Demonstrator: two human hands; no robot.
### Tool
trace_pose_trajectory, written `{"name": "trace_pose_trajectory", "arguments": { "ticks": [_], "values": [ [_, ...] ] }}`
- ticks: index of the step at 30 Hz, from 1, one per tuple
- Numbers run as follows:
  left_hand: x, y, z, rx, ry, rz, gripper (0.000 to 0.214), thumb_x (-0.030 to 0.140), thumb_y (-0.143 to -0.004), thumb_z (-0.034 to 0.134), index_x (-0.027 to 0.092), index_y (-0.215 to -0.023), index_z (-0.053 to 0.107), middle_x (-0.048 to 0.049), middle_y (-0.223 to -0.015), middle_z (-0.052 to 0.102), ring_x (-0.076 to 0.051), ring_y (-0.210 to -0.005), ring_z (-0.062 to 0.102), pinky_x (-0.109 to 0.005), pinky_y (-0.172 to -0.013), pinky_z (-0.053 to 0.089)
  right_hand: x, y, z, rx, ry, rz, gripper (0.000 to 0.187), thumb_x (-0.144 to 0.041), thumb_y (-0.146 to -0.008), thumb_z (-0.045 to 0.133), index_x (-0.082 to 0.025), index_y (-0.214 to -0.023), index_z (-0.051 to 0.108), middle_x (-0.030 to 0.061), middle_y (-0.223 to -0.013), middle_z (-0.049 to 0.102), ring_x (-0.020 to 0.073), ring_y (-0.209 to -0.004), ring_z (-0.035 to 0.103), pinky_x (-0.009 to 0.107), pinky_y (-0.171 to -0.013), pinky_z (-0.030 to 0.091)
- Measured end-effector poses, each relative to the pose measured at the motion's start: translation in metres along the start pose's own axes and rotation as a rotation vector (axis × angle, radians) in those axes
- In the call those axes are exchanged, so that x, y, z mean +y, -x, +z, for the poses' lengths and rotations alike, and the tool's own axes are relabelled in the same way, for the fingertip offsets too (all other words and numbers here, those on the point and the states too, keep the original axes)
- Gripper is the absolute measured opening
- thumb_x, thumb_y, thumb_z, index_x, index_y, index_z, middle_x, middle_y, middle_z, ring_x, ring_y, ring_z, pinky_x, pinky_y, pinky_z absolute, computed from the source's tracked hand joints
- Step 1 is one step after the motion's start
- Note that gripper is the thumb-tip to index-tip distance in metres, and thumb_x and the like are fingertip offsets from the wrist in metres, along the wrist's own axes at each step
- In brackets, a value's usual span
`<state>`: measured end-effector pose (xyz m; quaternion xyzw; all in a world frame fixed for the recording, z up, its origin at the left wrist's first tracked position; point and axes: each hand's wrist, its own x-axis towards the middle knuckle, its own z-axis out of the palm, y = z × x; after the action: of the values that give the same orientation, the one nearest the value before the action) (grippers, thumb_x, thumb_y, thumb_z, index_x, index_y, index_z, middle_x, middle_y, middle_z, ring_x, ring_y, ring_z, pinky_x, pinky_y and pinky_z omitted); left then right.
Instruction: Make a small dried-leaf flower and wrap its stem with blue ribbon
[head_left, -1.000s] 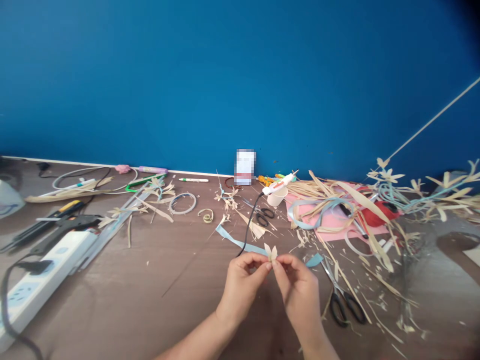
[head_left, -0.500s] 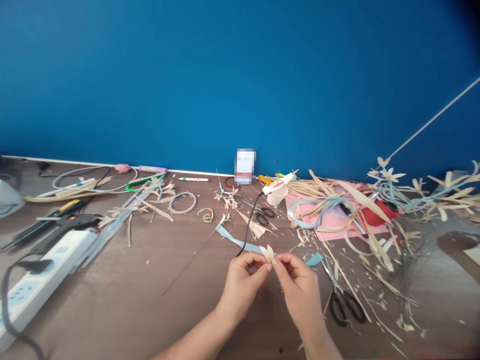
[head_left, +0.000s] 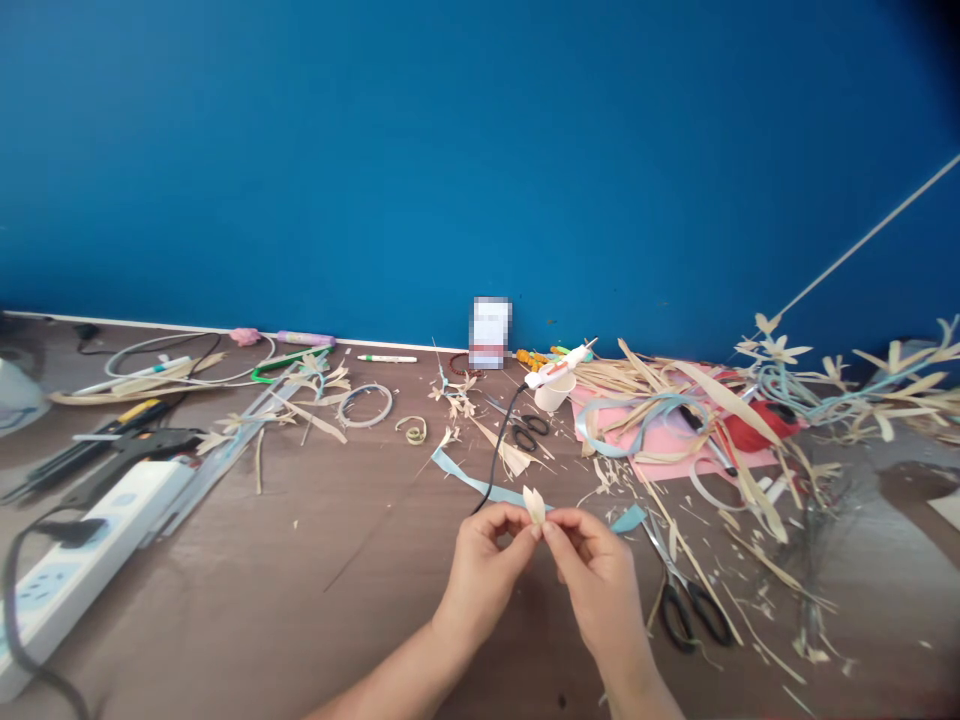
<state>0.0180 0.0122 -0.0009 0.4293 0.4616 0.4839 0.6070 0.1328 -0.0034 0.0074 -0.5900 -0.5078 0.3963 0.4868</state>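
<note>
Low in the middle of the view, my left hand and my right hand meet fingertip to fingertip over the brown table. Between their pinched fingers stands a small pale leaf-strip flower, its petals pointing up. Both hands are closed on it. A light blue ribbon and the black cord of a white glue gun lie just behind the hands. Large black-handled scissors rest right of my right hand.
A white power strip and a black glue gun lie at the left. Dried leaf strips, a pink sheet, a paper cup, small scissors and flowered blue stems crowd the right. A blue wall rises behind.
The small flower has turned between my fingertips, so its petals look narrower and more closed. Both hands have stayed in nearly the same place.
</note>
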Motion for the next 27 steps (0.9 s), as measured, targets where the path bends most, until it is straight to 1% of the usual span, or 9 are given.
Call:
{"name": "trace_pose_trajectory", "arguments": {
  "ticks": [4,7,10,12,14,17,19,22,27],
  "values": [
    [0.0024,0.0009,0.0021,-0.008,0.057,-0.033,0.013,0.026,-0.069,0.061,0.013,-0.067,0.058,-0.0008,-0.064,0.055,-0.009,-0.058,0.046,-0.018,-0.049,0.038,-0.0009,-0.0006,0.0006,-0.001,-0.015,-0.041,0.012,-0.029,-0.076,0.056,-0.018,-0.072,0.060,-0.0010,-0.058,0.057,0.0124,-0.052,0.053,0.020,-0.045,0.040],
    [0.0046,0.0014,0.0033,-0.012,0.127,-0.067,0.012,0.025,-0.069,0.060,0.014,-0.067,0.056,0.0002,-0.064,0.053,-0.009,-0.057,0.045,-0.017,-0.047,0.038,-0.0060,0.0009,0.0006,0.004,0.049,-0.158,0.010,-0.024,-0.075,0.056,-0.018,-0.068,0.061,0.0009,-0.062,0.059,0.0140,-0.057,0.056,0.023,-0.052,0.044],
    [0.0055,0.0015,0.0031,-0.008,0.145,-0.067,0.012,0.024,-0.070,0.059,0.014,-0.066,0.055,0.0008,-0.062,0.052,-0.009,-0.056,0.045,-0.017,-0.047,0.038,-0.0090,0.0029,0.0011,0.012,0.138,-0.252,0.010,-0.022,-0.076,0.055,-0.018,-0.069,0.062,0.0024,-0.068,0.060,0.0146,-0.061,0.057,0.023,-0.055,0.045],
    [0.0052,0.0016,0.0025,-0.008,0.136,-0.048,0.011,0.024,-0.070,0.059,0.014,-0.067,0.056,0.0001,-0.063,0.053,-0.009,-0.058,0.046,-0.016,-0.047,0.038,-0.0086,0.0038,0.0020,0.014,0.163,-0.254,0.010,-0.021,-0.077,0.054,-0.019,-0.071,0.062,0.0021,-0.068,0.060,0.0143,-0.061,0.056,0.023,-0.055,0.044],
    [0.0043,0.0020,0.0021,-0.008,0.126,-0.039,0.012,0.025,-0.070,0.060,0.013,-0.068,0.057,-0.0005,-0.065,0.053,-0.009,-0.059,0.046,-0.017,-0.047,0.038,-0.0073,0.0042,0.0032,0.018,0.165,-0.222,0.011,-0.022,-0.078,0.053,-0.018,-0.071,0.060,0.0015,-0.066,0.060,0.0140,-0.058,0.056,0.023,-0.054,0.044],
    [0.0034,0.0024,0.0021,-0.004,0.128,-0.041,0.013,0.026,-0.069,0.061,0.013,-0.068,0.058,-0.0004,-0.064,0.054,-0.010,-0.058,0.046,-0.017,-0.047,0.038,-0.0061,0.0046,0.0048,0.004,0.121,-0.159,0.012,-0.023,-0.080,0.051,-0.018,-0.071,0.058,0.0007,-0.063,0.059,0.0137,-0.055,0.056,0.023,-0.053,0.045],
    [0.0035,0.0025,0.0022,0.005,0.136,-0.047,0.013,0.026,-0.069,0.061,0.014,-0.067,0.058,-0.0003,-0.064,0.054,-0.010,-0.058,0.047,-0.017,-0.047,0.038,-0.0062,0.0050,0.0052,-0.009,0.100,-0.146,0.013,-0.025,-0.081,0.050,-0.018,-0.072,0.057,0.0009,-0.063,0.059,0.0140,-0.056,0.056,0.023,-0.053,0.045],
    [0.0046,0.0024,0.0019,0.013,0.143,-0.071,0.013,0.026,-0.067,0.063,0.013,-0.068,0.060,-0.0011,-0.065,0.057,-0.010,-0.059,0.048,-0.017,-0.048,0.039,-0.0065,0.0059,0.0050,0.005,0.136,-0.174,0.012,-0.025,-0.080,0.051,-0.018,-0.074,0.058,0.0018,-0.067,0.060,0.0144,-0.058,0.057,0.023,-0.054,0.045],
    [0.0047,0.0019,0.0008,-0.017,0.185,-0.104,0.015,0.028,-0.067,0.063,0.013,-0.069,0.062,-0.0012,-0.064,0.058,-0.010,-0.057,0.049,-0.019,-0.047,0.039,-0.0037,0.0066,0.0047,0.052,0.251,-0.291,0.010,-0.023,-0.080,0.051,-0.019,-0.076,0.060,0.0026,-0.070,0.059,0.0140,-0.059,0.054,0.024,-0.054,0.044]
  ]
}}
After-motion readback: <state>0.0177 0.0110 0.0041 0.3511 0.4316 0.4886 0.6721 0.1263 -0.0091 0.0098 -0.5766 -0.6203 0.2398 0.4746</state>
